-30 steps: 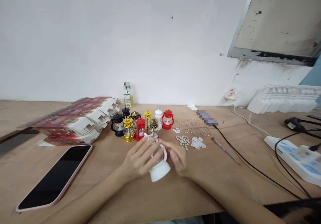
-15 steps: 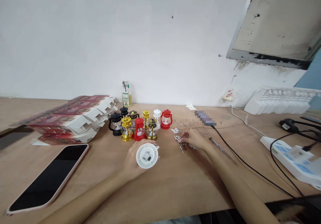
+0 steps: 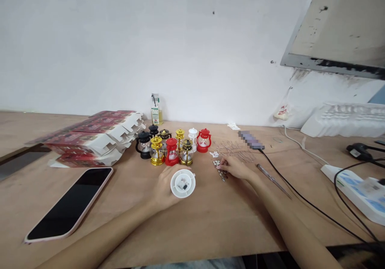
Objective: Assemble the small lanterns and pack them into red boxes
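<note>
Wooden table [image 3: 210, 225], left hand [image 3: 164, 185] gripping upturned white lantern [image 3: 183, 183], right hand [image 3: 237, 168] seemingly pinching at button cells [image 3: 223, 176]

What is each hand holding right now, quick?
Left hand: closed around the white lantern, underside toward the camera.
Right hand: on the small round discs; grip cannot be told.

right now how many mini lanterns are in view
10. The left hand holds a white lantern, base toward the camera; a cluster of nine lanterns stands on the table just behind it. Some may be hidden there.
</note>
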Motion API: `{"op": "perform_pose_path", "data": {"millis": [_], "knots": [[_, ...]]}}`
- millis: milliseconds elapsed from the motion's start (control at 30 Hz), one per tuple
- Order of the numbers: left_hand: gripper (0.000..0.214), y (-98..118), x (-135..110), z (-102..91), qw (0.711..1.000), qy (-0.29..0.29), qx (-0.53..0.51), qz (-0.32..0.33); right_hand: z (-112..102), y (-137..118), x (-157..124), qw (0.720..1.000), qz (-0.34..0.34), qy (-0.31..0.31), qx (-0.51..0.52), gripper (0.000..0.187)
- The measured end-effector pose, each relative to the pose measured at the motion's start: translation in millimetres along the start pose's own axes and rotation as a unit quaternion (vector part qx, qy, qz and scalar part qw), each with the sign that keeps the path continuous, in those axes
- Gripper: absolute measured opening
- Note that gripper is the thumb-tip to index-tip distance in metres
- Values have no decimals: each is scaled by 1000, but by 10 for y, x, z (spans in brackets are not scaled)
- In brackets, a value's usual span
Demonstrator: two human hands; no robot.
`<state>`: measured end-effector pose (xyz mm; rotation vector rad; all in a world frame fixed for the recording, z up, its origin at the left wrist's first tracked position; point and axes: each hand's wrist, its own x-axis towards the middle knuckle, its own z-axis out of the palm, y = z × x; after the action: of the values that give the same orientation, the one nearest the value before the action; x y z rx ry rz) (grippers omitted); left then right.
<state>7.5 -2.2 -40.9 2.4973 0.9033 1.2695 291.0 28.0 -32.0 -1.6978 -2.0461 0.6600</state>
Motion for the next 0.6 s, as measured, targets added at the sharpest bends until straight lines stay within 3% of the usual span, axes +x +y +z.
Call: {"op": "perform_pose_path", "data": {"millis": [300,400,500,600], "knots": [[28,-7,-1,1,999,-5,46,-1,7,-66,-24,999,-39,0,-29,22],[30,-19,-8,-4,999,-7,43,1,20,-111,-35,997,-62,34,-16,22],[32,-21,-8,-10,1000,1,29,-6,78,-228,-62,988,-104,86,82,25],[31,-14,-1,-12,1000,-1,30,-11,195,-396,-116,952,-123,100,263,25]]}}
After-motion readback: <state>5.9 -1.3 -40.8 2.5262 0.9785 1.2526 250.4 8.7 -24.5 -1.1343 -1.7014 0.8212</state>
